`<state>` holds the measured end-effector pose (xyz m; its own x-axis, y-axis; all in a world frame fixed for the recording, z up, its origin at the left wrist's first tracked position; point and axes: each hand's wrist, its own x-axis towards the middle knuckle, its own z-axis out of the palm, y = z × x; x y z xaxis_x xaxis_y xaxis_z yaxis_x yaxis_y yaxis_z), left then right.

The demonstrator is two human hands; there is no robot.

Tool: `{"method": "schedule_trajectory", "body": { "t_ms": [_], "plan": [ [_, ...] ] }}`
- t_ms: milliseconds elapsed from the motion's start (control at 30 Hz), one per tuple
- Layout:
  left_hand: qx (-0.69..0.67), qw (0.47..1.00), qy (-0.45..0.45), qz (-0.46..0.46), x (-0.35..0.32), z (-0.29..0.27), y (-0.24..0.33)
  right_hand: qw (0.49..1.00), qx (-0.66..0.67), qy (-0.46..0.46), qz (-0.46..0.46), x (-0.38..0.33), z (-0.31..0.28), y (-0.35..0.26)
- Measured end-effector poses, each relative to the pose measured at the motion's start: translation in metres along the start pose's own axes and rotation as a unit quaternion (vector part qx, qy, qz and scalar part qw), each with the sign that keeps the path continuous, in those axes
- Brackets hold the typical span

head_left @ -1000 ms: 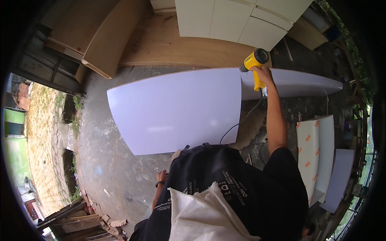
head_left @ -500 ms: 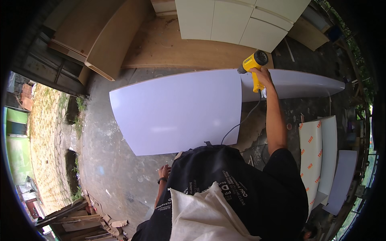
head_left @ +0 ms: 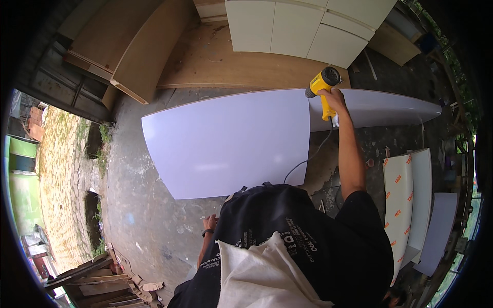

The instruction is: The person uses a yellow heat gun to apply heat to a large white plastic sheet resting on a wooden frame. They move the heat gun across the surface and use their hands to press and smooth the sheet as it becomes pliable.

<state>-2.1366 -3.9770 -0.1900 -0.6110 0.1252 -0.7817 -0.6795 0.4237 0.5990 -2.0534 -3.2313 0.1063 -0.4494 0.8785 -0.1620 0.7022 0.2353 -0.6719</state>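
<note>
Since a second ago my right hand (head_left: 333, 97) has barely shifted, still clamped around the yellow heat gun (head_left: 322, 84) at the far edge of the white board (head_left: 231, 138). My left hand (head_left: 209, 222) hangs low, its grip unclear.

One yellow heat gun (head_left: 322, 83) up there, one big white panel (head_left: 226, 138) laid flat, one long white strip (head_left: 380, 107) beyond it, three white sheets (head_left: 398, 195) stacked at right, one white cabinet (head_left: 303, 25), two hands.
</note>
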Motion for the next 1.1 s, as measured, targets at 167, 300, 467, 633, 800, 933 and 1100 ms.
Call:
{"method": "schedule_trajectory", "body": {
  "t_ms": [167,300,467,633,800,933,1100],
  "plan": [
    [0.010,0.999,0.046,-0.025,0.023,-0.045,-0.047,0.996,0.065,-0.019,-0.049,-0.015,0.045,-0.043],
    [-0.034,0.998,0.034,-0.029,0.019,-0.031,-0.036,0.996,0.025,-0.036,-0.073,-0.011,0.067,-0.058],
    [-0.009,0.997,-0.013,0.078,-0.013,-0.007,-0.006,0.995,0.025,-0.058,-0.078,-0.020,0.094,-0.073],
    [-0.005,0.998,0.028,0.050,-0.004,-0.021,-0.009,0.988,0.060,-0.103,-0.100,-0.037,0.148,-0.107],
    [0.023,0.996,0.087,-0.010,0.016,-0.027,-0.038,0.988,0.082,-0.111,-0.070,-0.049,0.182,-0.119],
    [0.033,0.995,0.088,-0.019,0.025,-0.031,-0.058,0.993,0.084,-0.086,-0.017,-0.046,0.181,-0.097],
    [0.107,0.986,0.128,0.005,0.016,-0.027,-0.093,0.994,0.078,0.027,0.074,-0.043,0.161,-0.049]
  ]
}}
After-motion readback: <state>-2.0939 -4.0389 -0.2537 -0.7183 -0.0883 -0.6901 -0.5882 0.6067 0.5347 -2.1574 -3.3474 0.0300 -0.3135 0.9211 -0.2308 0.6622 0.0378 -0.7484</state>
